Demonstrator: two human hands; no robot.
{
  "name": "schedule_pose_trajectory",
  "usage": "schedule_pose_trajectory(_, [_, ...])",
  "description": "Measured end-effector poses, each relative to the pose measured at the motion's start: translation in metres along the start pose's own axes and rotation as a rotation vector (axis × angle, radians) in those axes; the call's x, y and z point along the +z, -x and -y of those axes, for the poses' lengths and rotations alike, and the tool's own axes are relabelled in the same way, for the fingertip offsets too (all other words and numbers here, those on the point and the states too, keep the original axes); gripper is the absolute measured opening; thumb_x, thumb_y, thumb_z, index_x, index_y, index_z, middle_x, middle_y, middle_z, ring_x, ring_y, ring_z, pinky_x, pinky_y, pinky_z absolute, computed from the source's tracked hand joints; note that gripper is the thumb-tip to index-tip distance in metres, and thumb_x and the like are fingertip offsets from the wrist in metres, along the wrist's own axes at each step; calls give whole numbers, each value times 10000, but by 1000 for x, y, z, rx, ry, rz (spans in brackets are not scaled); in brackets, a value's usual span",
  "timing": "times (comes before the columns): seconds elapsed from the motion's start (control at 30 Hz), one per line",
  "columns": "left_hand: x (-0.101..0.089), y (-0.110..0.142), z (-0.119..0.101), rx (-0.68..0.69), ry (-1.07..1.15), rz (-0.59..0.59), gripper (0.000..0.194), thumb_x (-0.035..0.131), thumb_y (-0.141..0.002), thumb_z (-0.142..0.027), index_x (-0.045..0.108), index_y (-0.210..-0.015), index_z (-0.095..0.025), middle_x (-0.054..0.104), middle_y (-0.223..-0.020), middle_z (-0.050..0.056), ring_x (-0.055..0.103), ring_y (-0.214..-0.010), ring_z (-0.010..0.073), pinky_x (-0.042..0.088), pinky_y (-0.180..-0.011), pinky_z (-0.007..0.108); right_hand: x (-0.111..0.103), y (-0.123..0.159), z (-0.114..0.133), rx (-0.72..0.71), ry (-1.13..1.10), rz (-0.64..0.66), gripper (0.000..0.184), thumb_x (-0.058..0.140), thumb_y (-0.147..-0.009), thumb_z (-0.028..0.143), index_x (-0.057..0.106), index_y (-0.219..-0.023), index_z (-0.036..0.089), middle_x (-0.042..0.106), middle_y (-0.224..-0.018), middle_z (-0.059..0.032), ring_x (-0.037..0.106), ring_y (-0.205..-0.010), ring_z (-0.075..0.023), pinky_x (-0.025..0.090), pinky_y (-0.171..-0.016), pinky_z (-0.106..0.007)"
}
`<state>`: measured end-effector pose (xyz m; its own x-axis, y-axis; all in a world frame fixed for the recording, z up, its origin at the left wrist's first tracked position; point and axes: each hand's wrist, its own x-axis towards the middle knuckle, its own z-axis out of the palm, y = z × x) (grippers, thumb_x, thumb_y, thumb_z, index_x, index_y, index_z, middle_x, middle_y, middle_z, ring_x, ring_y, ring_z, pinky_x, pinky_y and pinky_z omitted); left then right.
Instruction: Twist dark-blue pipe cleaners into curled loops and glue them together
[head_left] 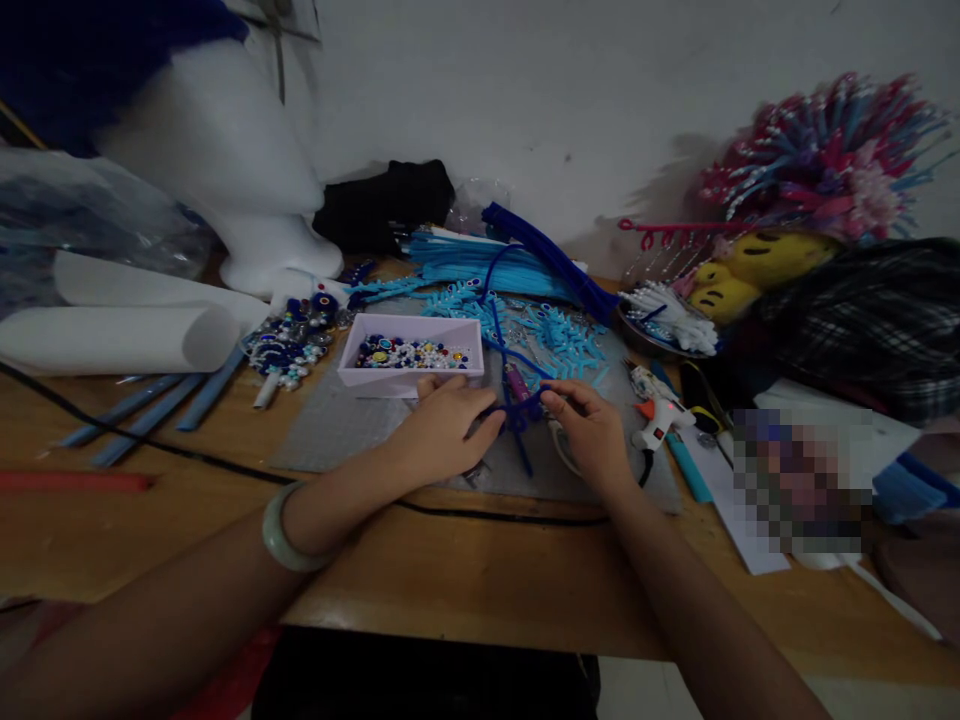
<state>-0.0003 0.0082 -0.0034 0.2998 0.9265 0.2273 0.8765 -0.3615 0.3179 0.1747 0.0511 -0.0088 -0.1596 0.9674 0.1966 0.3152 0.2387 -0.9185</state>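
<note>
Between my two hands is a dark blue pipe cleaner (519, 414), bent into small loops. My left hand (450, 432) is closed, pinching the pipe cleaner's left end between thumb and forefinger. Thumb and fingertips of my right hand (592, 435) pinch its other end. Just behind the fingers lies a small purple cylinder (516, 382), partly covered. A white box (375, 378) of mixed beads stands just beyond my left hand. Light blue pipe cleaner sprigs (562, 345) are spread on the grey mat (322, 430) behind my right hand.
A white glue gun (660, 418) rests right of my right hand. Bundles of blue pipe cleaners (480, 262) lie at the back. Left are beaded ornaments (289, 345), a white paper roll (112, 340) and a foam mannequin head (225, 130). A black cable (480, 515) crosses the wooden table (450, 590).
</note>
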Motion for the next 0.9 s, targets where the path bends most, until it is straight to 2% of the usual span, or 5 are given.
schedule_pose_trajectory(0.4, [3, -1, 1, -50, 37, 0, 200, 371, -827, -273, 528, -741, -182, 607, -744, 36, 514, -792, 222, 274, -710, 389, -1, 0, -3, -106, 102, 9, 141, 584, -725, 299, 650, -789, 193, 604, -771, -24, 510, -677, -131, 392, -608, -259])
schedule_pose_trajectory(0.63, [3, 0, -2, -87, 95, -5, 183, 390, -812, -265, 533, -736, -181, 584, -691, 22, 509, -750, 205, 271, -680, 360, -1, 1, -1, -158, 156, -14, 142, 584, -733, 296, 643, -789, 179, 598, -766, -19, 481, -617, -115, 380, -577, -250])
schedule_pose_trajectory(0.9, [3, 3, -4, -81, 121, -28, 169, 395, -811, -258, 515, -714, -189, 563, -667, -1, 502, -716, 183, 261, -667, 339, -2, 2, 0, -184, 164, -10, 131, 581, -737, 302, 638, -787, 195, 595, -780, -21, 498, -657, -128, 385, -601, -260])
